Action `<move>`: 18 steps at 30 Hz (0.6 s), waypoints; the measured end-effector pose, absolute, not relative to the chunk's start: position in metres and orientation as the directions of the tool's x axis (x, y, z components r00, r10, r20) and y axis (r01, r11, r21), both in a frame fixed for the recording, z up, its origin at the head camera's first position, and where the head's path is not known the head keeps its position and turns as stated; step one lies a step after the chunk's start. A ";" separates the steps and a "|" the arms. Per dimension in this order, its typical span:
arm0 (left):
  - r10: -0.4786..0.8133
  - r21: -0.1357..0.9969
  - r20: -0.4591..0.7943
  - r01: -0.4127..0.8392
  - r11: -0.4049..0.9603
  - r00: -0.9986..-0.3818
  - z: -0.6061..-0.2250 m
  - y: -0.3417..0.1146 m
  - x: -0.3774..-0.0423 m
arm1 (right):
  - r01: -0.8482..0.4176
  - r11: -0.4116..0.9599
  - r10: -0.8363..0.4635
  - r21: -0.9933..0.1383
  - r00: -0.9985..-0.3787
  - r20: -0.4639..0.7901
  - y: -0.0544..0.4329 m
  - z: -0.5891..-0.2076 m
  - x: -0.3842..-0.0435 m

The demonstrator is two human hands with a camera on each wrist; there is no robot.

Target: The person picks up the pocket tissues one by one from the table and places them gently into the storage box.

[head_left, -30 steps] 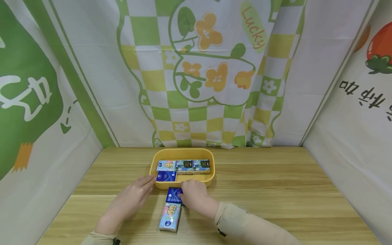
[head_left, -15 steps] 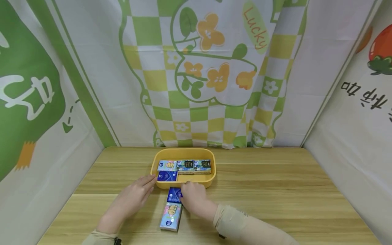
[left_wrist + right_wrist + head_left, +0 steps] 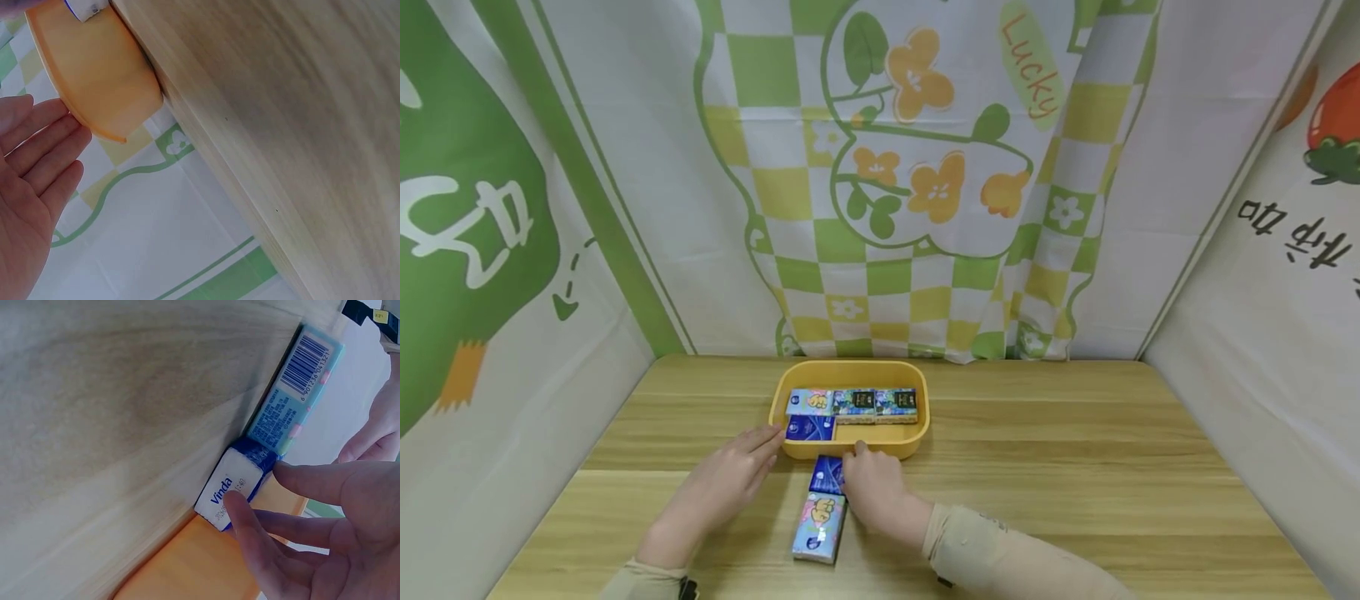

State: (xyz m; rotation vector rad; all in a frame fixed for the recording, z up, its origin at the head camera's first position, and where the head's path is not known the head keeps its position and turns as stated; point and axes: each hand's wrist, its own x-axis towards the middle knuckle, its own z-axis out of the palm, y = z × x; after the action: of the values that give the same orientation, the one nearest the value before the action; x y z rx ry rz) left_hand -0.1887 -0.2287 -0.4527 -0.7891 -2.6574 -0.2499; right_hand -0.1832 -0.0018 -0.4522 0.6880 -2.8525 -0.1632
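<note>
In the head view, a yellow tray [image 3: 880, 450] stands toward the back of the table. My left hand [image 3: 722, 482] touches its left front corner with straight fingers; the left wrist view shows these fingers [image 3: 53, 147] at the rim. My right hand [image 3: 882, 492] holds the right end of a dark blue tissue pack [image 3: 827, 474] lying just in front of the tray. In the right wrist view, the thumb lies at the top corner of this pack [image 3: 232, 484] and one finger touches its white "Vinda" end. A light blue cartoon tissue pack [image 3: 819, 527] lies against its near side.
Inside the tray, a cartoon pack [image 3: 809, 402] and two dark floral packs [image 3: 853, 405] form the back row. Another dark blue pack [image 3: 810, 428] lies at front left, with bare tray floor to its right. Printed curtains [image 3: 910, 292] hang behind the wooden table [image 3: 1060, 450].
The head view shifts slightly. One finger of my right hand rises a little near the tray's front wall; the packs, tray and left hand stay put.
</note>
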 end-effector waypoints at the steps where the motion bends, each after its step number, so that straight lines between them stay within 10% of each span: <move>1: 0.494 0.064 0.384 0.556 0.828 -0.780 -0.452 -0.229 -0.189 | -0.439 0.886 -0.460 0.151 -0.873 0.162 -0.002 -0.452 -0.183; 18: 0.495 0.065 0.382 0.557 0.828 -0.780 -0.453 -0.229 -0.188 | -0.341 0.937 -0.346 0.068 -0.935 0.077 -0.001 -0.454 -0.176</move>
State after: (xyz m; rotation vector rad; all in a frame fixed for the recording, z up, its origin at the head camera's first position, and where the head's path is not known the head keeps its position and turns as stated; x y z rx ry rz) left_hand -0.1884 -0.2293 -0.4533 -0.7926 -2.6585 -0.2470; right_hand -0.1755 -0.0015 -0.4544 0.5343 -3.0058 -0.0821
